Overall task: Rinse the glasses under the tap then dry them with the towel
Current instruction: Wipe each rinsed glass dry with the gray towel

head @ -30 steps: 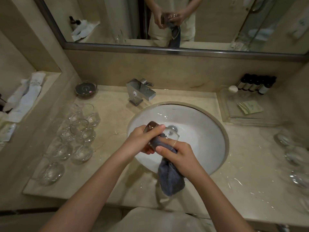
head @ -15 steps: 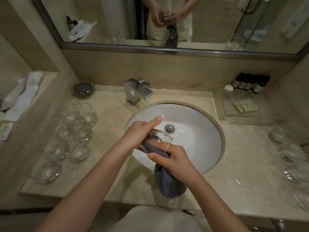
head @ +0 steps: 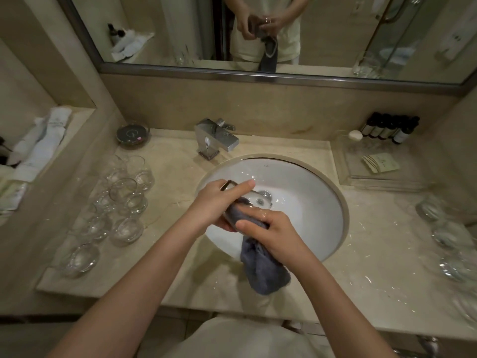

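1. Fingers (head: 246, 186) of the left hand (head: 218, 202) curled round a clear glass (head: 254, 201) held on its side over the basin, while the right hand (head: 275, 228) clenched a grey towel (head: 260, 270) and pushed part of it into the glass's mouth.

2. Beige stone counter (head: 361, 267) carried everything: a white sink (head: 304, 215) sunk into its middle and a chrome tap (head: 216, 139) at its back edge, with no water seen running.

3. Along the counter's left edge stood a cluster of glasses (head: 121, 200), upright and close together; whether they were washed or waiting could not be told.

4. Along the right edge sat more glasses (head: 449, 241), partly cut off by the frame, their condition equally unclear.

5. At the back right corner a clear tray (head: 346, 164) held dark bottles (head: 389, 127) and a paper sachet (head: 380, 164); at the back left corner sat a small dark dish (head: 133, 134).

6. Judged from this scene, the glass in hand was rinsed and in the drying step, the towel's loose end hanging below the sink's front rim.

7. Judged likewise, the task looked partway through: this glass remained to be wiped and set down, and with glasses on both sides, one group probably remained to be rinsed and dried.
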Demonstrator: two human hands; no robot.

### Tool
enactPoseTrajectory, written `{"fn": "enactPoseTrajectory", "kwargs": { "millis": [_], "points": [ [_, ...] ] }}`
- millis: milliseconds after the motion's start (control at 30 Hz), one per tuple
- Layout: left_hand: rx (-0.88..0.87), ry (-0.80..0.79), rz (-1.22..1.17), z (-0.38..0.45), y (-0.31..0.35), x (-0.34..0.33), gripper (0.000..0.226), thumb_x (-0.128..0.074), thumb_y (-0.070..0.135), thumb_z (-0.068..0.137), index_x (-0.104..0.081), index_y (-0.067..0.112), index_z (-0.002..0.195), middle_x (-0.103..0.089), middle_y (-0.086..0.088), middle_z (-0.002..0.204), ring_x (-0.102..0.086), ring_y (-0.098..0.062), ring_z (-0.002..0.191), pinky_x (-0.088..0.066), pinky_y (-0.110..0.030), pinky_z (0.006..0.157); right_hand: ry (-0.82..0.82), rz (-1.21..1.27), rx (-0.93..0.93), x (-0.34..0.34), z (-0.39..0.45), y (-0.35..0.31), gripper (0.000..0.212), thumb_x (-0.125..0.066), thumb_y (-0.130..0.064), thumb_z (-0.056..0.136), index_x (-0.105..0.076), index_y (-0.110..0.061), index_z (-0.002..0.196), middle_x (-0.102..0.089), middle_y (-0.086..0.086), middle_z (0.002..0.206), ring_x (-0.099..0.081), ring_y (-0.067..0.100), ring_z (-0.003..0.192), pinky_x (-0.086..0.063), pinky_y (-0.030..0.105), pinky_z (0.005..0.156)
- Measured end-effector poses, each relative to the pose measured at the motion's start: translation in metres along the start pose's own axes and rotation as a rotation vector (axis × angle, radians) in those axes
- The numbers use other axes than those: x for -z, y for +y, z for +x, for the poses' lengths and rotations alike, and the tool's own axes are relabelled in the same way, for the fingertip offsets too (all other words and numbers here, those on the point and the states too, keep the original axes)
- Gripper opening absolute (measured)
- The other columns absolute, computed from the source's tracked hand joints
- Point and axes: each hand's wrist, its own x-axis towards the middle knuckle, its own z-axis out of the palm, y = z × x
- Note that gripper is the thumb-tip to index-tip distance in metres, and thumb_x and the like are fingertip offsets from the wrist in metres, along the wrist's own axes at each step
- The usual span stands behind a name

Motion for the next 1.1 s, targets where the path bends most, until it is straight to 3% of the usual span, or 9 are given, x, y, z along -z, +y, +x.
{"fn": "enactPoseTrajectory", "kwargs": {
  "millis": [67,200,367,467,633,700,833,967,1100],
  "points": [
    [-0.244,0.151,0.008,0.0,-0.005,-0.003,0.038,-0.074,0.041,0.08,-0.066,0.006,0.092,-0.067,-0.001,0.079,-0.064,-0.007,0.059,-0.052,-0.025,0.05,-0.041,0.236,-0.082,0.0,0.001,-0.001,0.023,-0.069,-0.019,0.087,-0.072,-0.02,0.109,-0.074,0.001,0.107,-0.066,0.01,0.104,-0.048,0.019,0.09],
    [-0.681,0.19,0.119,-0.002,-0.019,-0.001,0.044,-0.068,0.049,0.066,-0.066,0.011,0.088,-0.066,-0.001,0.084,-0.059,-0.005,0.079,-0.044,-0.013,0.074,-0.167,0.762,-0.228,0.002,-0.001,0.006,0.057,-0.089,-0.04,0.059,-0.074,-0.008,0.104,-0.071,0.014,0.105,-0.068,0.019,0.096,-0.052,0.027,0.09],
    [-0.063,-0.038,-0.113,0.0,0.0,0.004,0.043,-0.073,0.057,0.07,-0.067,0.016,0.083,-0.071,-0.003,0.081,-0.069,-0.015,0.08,-0.052,-0.029,0.059,-0.05,0.102,-0.041,0.0,-0.003,0.006,0.038,-0.072,-0.023,0.076,-0.069,-0.024,0.113,-0.071,-0.007,0.111,-0.062,0.001,0.108,-0.044,0.015,0.093],
    [-0.221,0.114,-0.097,0.004,-0.006,0.001,0.021,-0.077,0.024,0.079,-0.063,0.012,0.07,-0.067,0.001,0.063,-0.066,-0.015,0.067,-0.048,-0.032,0.07,-0.066,-0.005,-0.023,-0.007,-0.002,0.001,0.032,-0.07,-0.017,0.083,-0.07,-0.02,0.116,-0.071,-0.009,0.111,-0.061,-0.002,0.109,-0.044,0.017,0.097],
    [-0.778,0.178,-0.023,-0.004,-0.029,0.001,0.025,-0.069,0.036,0.073,-0.066,0.012,0.077,-0.07,0.0,0.075,-0.064,-0.013,0.073,-0.048,-0.023,0.073,-0.109,0.739,-0.342,0.0,-0.002,-0.005,0.038,-0.064,-0.028,0.085,-0.065,0.001,0.109,-0.069,0.018,0.1,-0.067,0.021,0.088,-0.053,0.031,0.085],
    [-0.67,0.126,-0.067,-0.003,-0.025,0.004,0.028,-0.067,0.04,0.073,-0.067,0.012,0.078,-0.071,-0.007,0.082,-0.069,-0.024,0.081,-0.051,-0.032,0.074,-0.095,0.642,-0.273,-0.002,-0.003,-0.005,0.03,-0.067,-0.022,0.084,-0.069,-0.002,0.105,-0.071,0.014,0.096,-0.068,0.019,0.087,-0.054,0.027,0.082],
    [0.032,-0.092,-0.035,-0.014,-0.006,0.01,0.045,-0.056,0.067,0.08,-0.071,0.025,0.084,-0.072,-0.009,0.093,-0.072,-0.034,0.071,-0.058,-0.036,0.064,-0.015,0.222,-0.067,0.0,-0.002,-0.003,0.028,-0.064,-0.01,0.088,-0.067,-0.018,0.114,-0.073,-0.014,0.099,-0.065,0.002,0.102,-0.047,0.016,0.09],
    [-0.18,-0.014,0.01,-0.012,-0.008,0.012,0.052,-0.068,0.061,0.07,-0.065,0.013,0.089,-0.067,-0.005,0.068,-0.059,-0.023,0.043,-0.044,-0.024,0.041,-0.089,0.281,-0.073,0.004,-0.002,-0.006,0.03,-0.066,-0.016,0.086,-0.068,-0.014,0.115,-0.074,-0.005,0.101,-0.067,0.006,0.1,-0.048,0.016,0.086],
    [-0.393,-0.054,-0.006,-0.015,-0.016,0.016,0.064,-0.072,0.053,0.059,-0.06,0.016,0.109,-0.068,0.005,0.083,-0.067,-0.025,0.058,-0.049,-0.028,0.043,-0.226,0.73,-0.207,0.014,-0.004,-0.004,0.059,-0.08,-0.038,0.071,-0.068,-0.003,0.116,-0.068,0.018,0.111,-0.067,0.024,0.102,-0.053,0.028,0.088]
  ]
}}
